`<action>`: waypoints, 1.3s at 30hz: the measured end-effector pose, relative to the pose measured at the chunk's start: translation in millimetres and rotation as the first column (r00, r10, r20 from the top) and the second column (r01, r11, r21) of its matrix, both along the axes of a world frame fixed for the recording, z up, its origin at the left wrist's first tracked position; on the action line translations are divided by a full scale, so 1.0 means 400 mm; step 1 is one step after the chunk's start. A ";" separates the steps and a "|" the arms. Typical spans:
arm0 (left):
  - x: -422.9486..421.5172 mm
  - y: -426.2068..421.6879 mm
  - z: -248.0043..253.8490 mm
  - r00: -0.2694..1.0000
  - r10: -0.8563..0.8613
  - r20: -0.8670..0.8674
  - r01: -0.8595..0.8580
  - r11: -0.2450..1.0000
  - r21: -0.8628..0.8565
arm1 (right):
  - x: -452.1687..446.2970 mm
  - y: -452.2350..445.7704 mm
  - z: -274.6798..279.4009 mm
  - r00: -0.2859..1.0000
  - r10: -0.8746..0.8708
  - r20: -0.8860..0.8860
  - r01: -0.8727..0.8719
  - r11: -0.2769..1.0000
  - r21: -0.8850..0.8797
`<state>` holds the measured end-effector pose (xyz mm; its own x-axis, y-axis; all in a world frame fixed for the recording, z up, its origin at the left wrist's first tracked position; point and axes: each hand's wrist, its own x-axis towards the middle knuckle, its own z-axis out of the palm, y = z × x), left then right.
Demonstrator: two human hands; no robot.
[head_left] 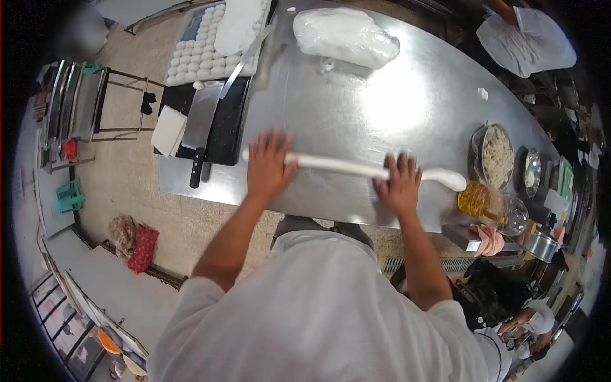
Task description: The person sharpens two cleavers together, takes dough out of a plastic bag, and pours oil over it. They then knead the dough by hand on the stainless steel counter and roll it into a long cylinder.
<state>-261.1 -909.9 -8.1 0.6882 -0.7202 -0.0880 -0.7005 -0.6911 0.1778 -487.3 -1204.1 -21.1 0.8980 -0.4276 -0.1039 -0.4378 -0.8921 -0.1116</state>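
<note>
A long white rope of dough [340, 165] lies across the steel table in front of me, thicker at its right end. My left hand [270, 164] rests flat on it near the left end, fingers stretched out and a little blurred. Further right, my right hand [401, 183] presses on the dough with fingers spread, just before the thick end. Left of my left hand, a cleaver [202, 121] with a black handle lies on a black board [224, 137].
Many dough balls fill a tray [248, 71] at the back left. A plastic-wrapped dough mass [347, 38] sits at the back. On the right stand a bowl of filling [498, 158] and a bottle of yellow oil [477, 200]. Other people [528, 38] are at right.
</note>
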 end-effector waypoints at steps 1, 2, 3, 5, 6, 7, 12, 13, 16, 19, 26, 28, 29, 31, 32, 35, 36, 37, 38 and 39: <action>-0.092 0.087 -0.020 1.000 -0.020 -0.002 0.020 0.999 0.026 | -0.080 0.042 0.000 1.000 -0.001 0.018 0.001 0.999 0.033; -0.155 0.146 -0.037 0.999 -0.041 -0.001 0.041 0.998 0.048 | -0.161 0.082 0.004 1.000 -0.018 -0.014 0.019 0.998 0.064; -0.179 0.161 -0.024 0.999 -0.043 0.005 0.042 0.998 0.045 | -0.204 0.100 0.005 0.998 -0.036 -0.049 0.041 0.995 0.093; -0.215 0.171 0.031 0.995 -0.007 -0.101 0.014 0.997 0.072 | -0.208 0.093 0.001 1.000 -0.021 -0.022 0.023 0.994 0.111; -0.173 0.141 0.021 0.997 -0.021 -0.069 0.025 0.998 0.057 | -0.205 0.089 -0.005 1.000 -0.006 0.013 0.004 0.992 0.126; -0.114 0.094 0.025 0.999 -0.020 -0.031 0.022 0.997 0.076 | -0.176 0.066 -0.021 0.999 0.006 0.050 -0.008 0.998 0.055; 0.215 -0.193 -0.015 0.977 0.132 0.165 -0.124 0.991 -0.058 | 0.097 -0.101 0.005 0.973 -0.229 0.034 0.230 0.973 -0.007; 0.193 -0.179 -0.025 0.978 0.131 0.162 -0.122 0.990 -0.066 | 0.109 -0.102 0.011 0.961 -0.274 0.027 0.275 0.961 -0.013; 0.095 -0.057 -0.043 0.987 0.076 0.141 -0.063 0.993 -0.095 | -0.006 -0.026 0.013 0.997 -0.076 0.006 0.076 0.997 -0.024; -0.154 0.108 -0.045 0.986 0.142 0.090 -0.150 0.985 0.087 | -0.194 0.080 0.025 1.000 -0.015 0.026 0.013 0.995 0.101; -0.083 -0.155 -0.012 1.000 -0.008 0.005 0.008 0.999 0.033 | -0.146 -0.020 -0.042 0.992 0.086 0.087 -0.088 0.996 0.018; 0.050 -0.266 -0.027 0.986 0.052 0.156 -0.046 0.998 -0.039 | -0.039 -0.068 -0.009 0.999 0.012 0.039 -0.013 1.000 0.021; 0.074 -0.279 -0.046 0.988 0.052 0.146 -0.047 0.998 -0.036 | 0.015 -0.089 0.023 0.997 -0.051 0.057 0.048 0.998 0.045; 0.113 -0.310 -0.053 0.958 0.203 0.204 -0.155 0.960 -0.232 | 0.035 -0.124 0.023 0.979 -0.172 0.106 0.149 0.970 0.194; 0.014 -0.221 -0.039 0.987 0.106 0.117 -0.089 0.986 -0.139 | -0.010 -0.136 0.035 0.987 -0.156 0.049 0.151 0.985 0.079; -0.166 -0.001 -0.067 0.993 -0.055 0.100 0.069 0.987 -0.142 | -0.206 -0.157 0.014 0.967 -0.247 -0.063 0.242 0.967 -0.081; -0.173 0.049 -0.068 0.990 -0.115 0.085 0.128 0.977 -0.171 | -0.250 -0.167 0.016 0.969 -0.239 -0.064 0.229 0.964 -0.136; -0.139 0.062 -0.050 0.987 -0.126 0.098 0.142 0.973 -0.181 | -0.278 -0.174 0.023 0.969 -0.236 -0.067 0.219 0.956 -0.193; -0.116 0.077 -0.023 0.987 -0.119 0.109 0.133 0.982 -0.131 | -0.281 -0.182 0.041 0.966 -0.250 -0.062 0.233 0.951 -0.202; -0.103 0.093 0.003 0.987 -0.108 0.118 0.118 0.990 -0.079 | -0.275 -0.199 0.057 0.961 -0.263 -0.089 0.249 0.958 -0.142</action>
